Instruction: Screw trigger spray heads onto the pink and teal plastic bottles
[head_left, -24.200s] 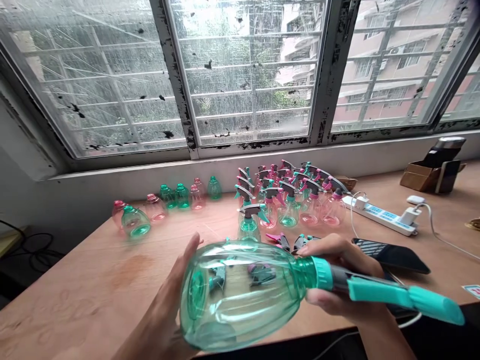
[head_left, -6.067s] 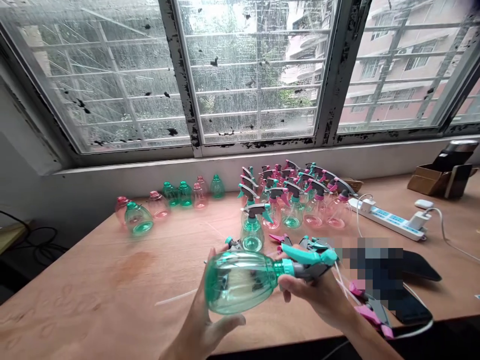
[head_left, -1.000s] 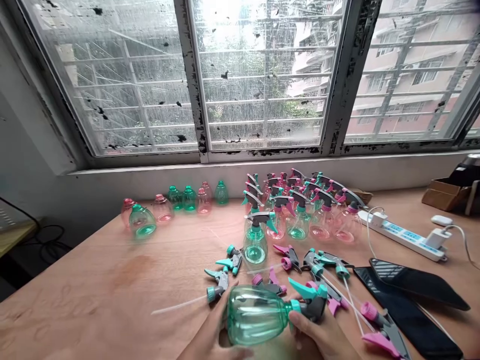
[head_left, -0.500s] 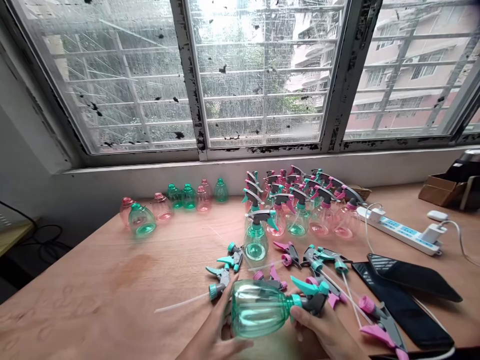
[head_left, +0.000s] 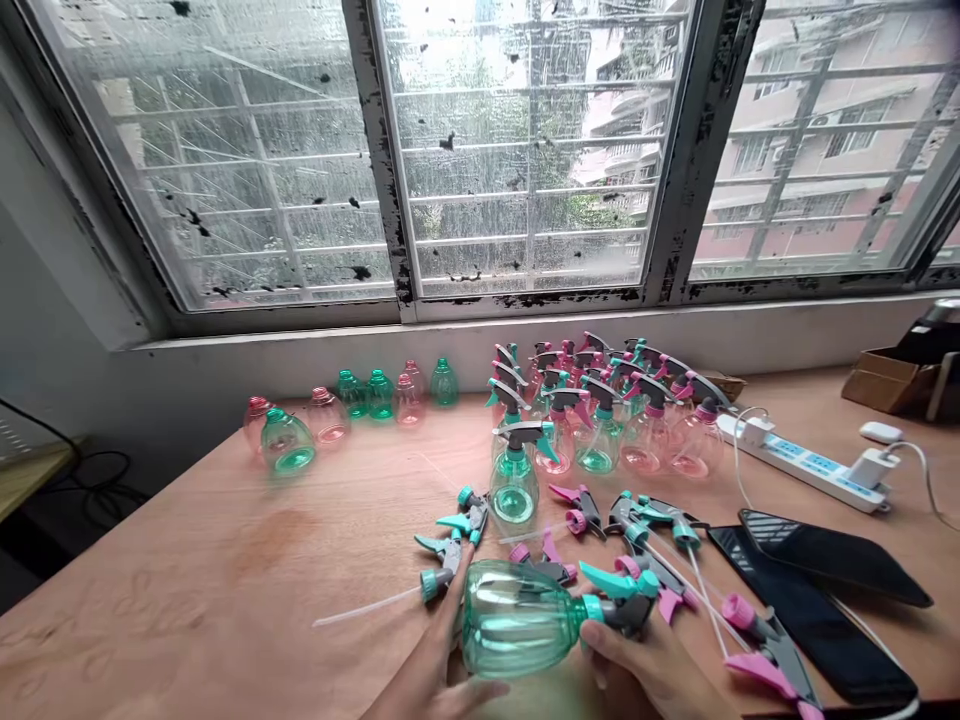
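Note:
A clear green spray bottle (head_left: 517, 618) lies on its side in the air at the front of the table, its teal-and-grey trigger head (head_left: 622, 595) pointing right. Around the bottle's base end curl the fingers of my left hand (head_left: 439, 650). My right hand (head_left: 637, 660) grips the neck and collar of the trigger head, thumb at the teal ring. Just beyond the bottle lie loose pink-and-grey trigger heads, one of them (head_left: 544, 560) partly hidden. Left of it are teal-and-grey trigger heads (head_left: 442, 565), one with a thin clear tube. A green spray bottle (head_left: 514, 490) with its head on stands behind.
Several fitted spray bottles (head_left: 600, 430) stand grouped by the window wall. Open green and pink bottles (head_left: 379, 395) stand at back left. On the right are a white power strip (head_left: 810, 465), two dark phone-like slabs (head_left: 832, 560), more loose trigger heads and a cardboard box (head_left: 877, 385).
The view has shifted very slightly, so the table things sit a little further right. Both hands keep the same hold on the green bottle, with hardly any visible motion.

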